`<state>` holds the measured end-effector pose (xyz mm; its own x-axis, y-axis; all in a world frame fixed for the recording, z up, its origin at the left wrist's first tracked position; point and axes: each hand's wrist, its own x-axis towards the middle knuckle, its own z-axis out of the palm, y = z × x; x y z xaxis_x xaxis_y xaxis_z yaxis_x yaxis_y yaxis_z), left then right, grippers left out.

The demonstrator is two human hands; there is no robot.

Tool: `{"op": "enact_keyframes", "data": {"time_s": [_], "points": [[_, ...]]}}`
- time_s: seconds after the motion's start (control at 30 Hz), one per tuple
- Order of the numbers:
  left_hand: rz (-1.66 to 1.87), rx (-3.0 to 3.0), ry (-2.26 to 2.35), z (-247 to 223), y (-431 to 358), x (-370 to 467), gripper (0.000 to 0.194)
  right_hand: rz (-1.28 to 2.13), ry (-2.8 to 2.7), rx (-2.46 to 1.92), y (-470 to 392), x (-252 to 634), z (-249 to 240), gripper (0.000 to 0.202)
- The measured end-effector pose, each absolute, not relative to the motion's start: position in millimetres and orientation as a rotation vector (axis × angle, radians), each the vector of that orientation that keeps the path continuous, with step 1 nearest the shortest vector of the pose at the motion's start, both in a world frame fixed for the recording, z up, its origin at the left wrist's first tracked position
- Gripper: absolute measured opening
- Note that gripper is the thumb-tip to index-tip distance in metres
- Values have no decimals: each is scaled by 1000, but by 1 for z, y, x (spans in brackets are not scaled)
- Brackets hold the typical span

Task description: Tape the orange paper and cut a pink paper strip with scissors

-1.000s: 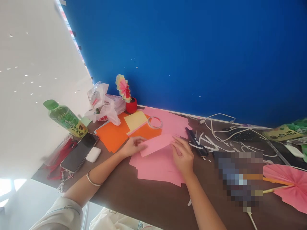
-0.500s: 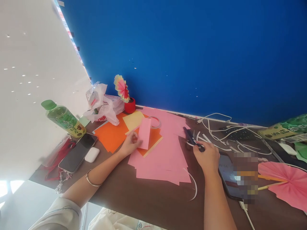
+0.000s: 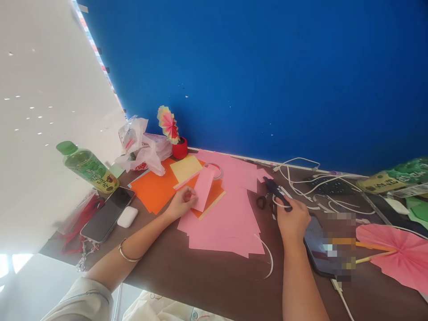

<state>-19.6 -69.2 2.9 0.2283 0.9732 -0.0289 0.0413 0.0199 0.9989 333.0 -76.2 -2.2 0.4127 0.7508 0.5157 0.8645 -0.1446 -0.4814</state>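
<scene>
At the left of the dark brown tabletop (image 3: 167, 263) stands a green-capped clear plastic bottle (image 3: 90, 168) with a green and yellow label. Just in front of it lies a black-screened phone (image 3: 107, 215), with a rounded white case (image 3: 127, 217) beside its right edge. Behind, a crumpled translucent white plastic bag (image 3: 143, 149) sits next to a round red pot (image 3: 179, 149) bearing a pleated pink and yellow paper rosette (image 3: 168, 124).

Nearer, the left hand (image 3: 182, 203) has its fingers curled, pinching the left edge of a narrow pink paper rectangle (image 3: 204, 189). That piece is over orange paper sheets (image 3: 149, 189), with a thin pale ring (image 3: 218, 168) close to its upper end. Larger pink paper sheets (image 3: 227, 227) spread to the right.

Past them, black scissor handles (image 3: 261, 203) show near the right hand (image 3: 294, 218), whose fingers are closed around the near end of a long, dark stapler-shaped tool (image 3: 276, 189). White cables (image 3: 296, 183) tangle behind it. Farthest right, a pink pleated paper fan (image 3: 399, 254) lies near a second phone, partly pixelated (image 3: 316, 245).
</scene>
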Motion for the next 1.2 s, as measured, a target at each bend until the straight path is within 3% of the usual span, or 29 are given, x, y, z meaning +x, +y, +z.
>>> {"op": "enact_keyframes", "data": {"time_s": [0.33, 0.5, 0.67, 0.83, 0.93, 1.1, 1.17, 1.2], "points": [[982, 1322, 1083, 3, -69, -19, 13, -199, -1395, -2054, -78, 328, 0, 34], [984, 1368, 1092, 1, -69, -20, 14, 194, -1092, -1878, -79, 325, 12, 33], [978, 1359, 1101, 4, -70, -19, 15, 273, -904, -1732, -77, 330, 13, 55], [969, 1372, 1120, 6, -71, -19, 13, -96, -1312, -2079, -81, 330, 20, 81], [953, 1371, 1126, 6, -71, -19, 12, -123, -1593, -2163, -88, 323, 32, 64], [975, 1388, 1119, 3, -70, -19, 12, 931, -1866, -2163, -107, 319, 42, 34], [967, 1369, 1117, 2, -68, -18, 13, 1087, -1969, -2152, -115, 316, 38, 23], [963, 1354, 1114, 1, -68, -18, 13, 985, -1975, -2197, -117, 314, 37, 19]]}}
